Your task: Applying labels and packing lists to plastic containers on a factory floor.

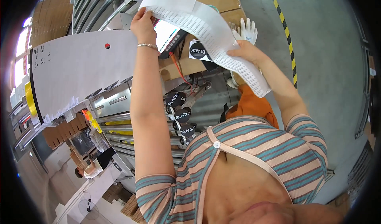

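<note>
A long white strip of small printed labels (206, 29) hangs in a curve between my two hands. My left hand (143, 23) is raised at the top, its thumb and fingers pinching the strip's left edge. Farther right, my right hand (249, 52) grips the strip lower down, thumb on top. The strip's loose end (260, 85) drops toward my waist. Behind the strip, partly covered, stands a lit screen (166, 35) in a dark frame. A white sheet with a black round sticker (197, 50) lies under the strip, between my hands.
A white work glove (247, 30) lies at the edge of a brown cardboard surface (222, 0). An orange cable (177, 67) runs down from the screen. Round black tags (182, 115) line the roller conveyor (119, 127). Left is a large white panel (83, 65); a striped floor line (286, 37) runs right.
</note>
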A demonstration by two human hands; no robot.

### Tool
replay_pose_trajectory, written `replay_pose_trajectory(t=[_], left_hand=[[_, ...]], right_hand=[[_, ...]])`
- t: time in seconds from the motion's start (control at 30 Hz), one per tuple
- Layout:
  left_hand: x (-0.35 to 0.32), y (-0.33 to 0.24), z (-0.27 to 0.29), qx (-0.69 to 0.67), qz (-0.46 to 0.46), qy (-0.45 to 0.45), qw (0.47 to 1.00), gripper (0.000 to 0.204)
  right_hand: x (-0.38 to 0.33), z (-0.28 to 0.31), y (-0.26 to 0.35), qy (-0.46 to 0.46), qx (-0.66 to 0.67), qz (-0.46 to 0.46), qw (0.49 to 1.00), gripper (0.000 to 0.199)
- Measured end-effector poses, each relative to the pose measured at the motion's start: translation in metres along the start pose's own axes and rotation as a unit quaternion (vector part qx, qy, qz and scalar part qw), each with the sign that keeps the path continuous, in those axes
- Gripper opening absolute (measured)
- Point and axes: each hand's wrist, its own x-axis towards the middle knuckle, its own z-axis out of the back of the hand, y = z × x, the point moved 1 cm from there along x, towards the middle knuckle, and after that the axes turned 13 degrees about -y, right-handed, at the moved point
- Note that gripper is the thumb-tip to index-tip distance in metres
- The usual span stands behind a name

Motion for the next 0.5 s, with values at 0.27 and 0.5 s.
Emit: replay_pose_trajectory(t=[0.27,0.5], left_hand=[[0.042,0.01,0.06,0.014,0.041,-0.051,0.998,0.03],[0.018,-0.056,0.084,0.044,-0.07,-0.016,0.996,0.025]], right_hand=[[0.015,-0.04,-0.015,0.026,-0.102,-0.008,0.994,0.031],[0.013,-0.08,0.064,0.23,-0.079,0.068,0.968,0.05]])
